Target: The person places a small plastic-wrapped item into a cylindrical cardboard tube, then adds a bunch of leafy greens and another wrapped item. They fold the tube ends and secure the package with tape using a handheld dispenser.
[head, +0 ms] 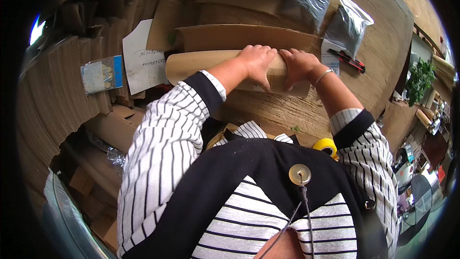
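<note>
A thick brown cardboard roll (pixel 201 63) lies crosswise on the wooden table (pixel 373 75) before me. My left hand (pixel 257 65) grips it from above at about its middle, thumb on the near side and fingers over the far side. Right beside it, my right hand (pixel 301 66) grips the roll near its right end in the same way. The two hands almost touch. A sheet of corrugated cardboard (pixel 244 37) stands up just behind the roll. My palms hide part of the roll's surface.
Grey plastic packets (pixel 350 25) and a red-and-black utility knife (pixel 348 61) lie at the right. Yellow tape (pixel 325 146) sits by the near edge. On the left are stacked cardboard sheets (pixel 54 90), paper with writing (pixel 143 61) and a small clear bag (pixel 101 75).
</note>
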`<state>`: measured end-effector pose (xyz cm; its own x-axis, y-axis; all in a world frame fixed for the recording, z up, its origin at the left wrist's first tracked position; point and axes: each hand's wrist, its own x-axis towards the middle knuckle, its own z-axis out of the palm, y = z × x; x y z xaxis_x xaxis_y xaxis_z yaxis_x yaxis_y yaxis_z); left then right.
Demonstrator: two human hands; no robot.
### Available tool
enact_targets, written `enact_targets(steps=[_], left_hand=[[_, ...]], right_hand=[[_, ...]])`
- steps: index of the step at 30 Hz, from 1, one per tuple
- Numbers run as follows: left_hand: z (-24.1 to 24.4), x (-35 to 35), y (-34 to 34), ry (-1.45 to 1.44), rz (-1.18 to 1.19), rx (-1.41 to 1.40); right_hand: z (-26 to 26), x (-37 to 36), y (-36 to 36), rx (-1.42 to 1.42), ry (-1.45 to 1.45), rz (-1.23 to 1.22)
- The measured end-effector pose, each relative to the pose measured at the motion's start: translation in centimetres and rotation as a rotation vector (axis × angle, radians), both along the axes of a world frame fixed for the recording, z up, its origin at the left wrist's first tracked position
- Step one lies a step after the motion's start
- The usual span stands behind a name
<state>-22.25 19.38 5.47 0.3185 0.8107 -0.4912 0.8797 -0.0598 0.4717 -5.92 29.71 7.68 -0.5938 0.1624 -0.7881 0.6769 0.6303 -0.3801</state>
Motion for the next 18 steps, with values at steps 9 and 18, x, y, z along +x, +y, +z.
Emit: enact_targets(steps=[9, 18], left_hand=[[-0.1, 0.7, 0.9, -0.015, -0.086, -0.133], [-0.7, 0.1, 3.2, -0.094, -0.106, -0.274]], right_hand=[[0.0, 5.4, -7.8, 0.472, 0.282, -0.128], [0.4, 5.1, -5.9, 0.348, 0.281, -0.157]])
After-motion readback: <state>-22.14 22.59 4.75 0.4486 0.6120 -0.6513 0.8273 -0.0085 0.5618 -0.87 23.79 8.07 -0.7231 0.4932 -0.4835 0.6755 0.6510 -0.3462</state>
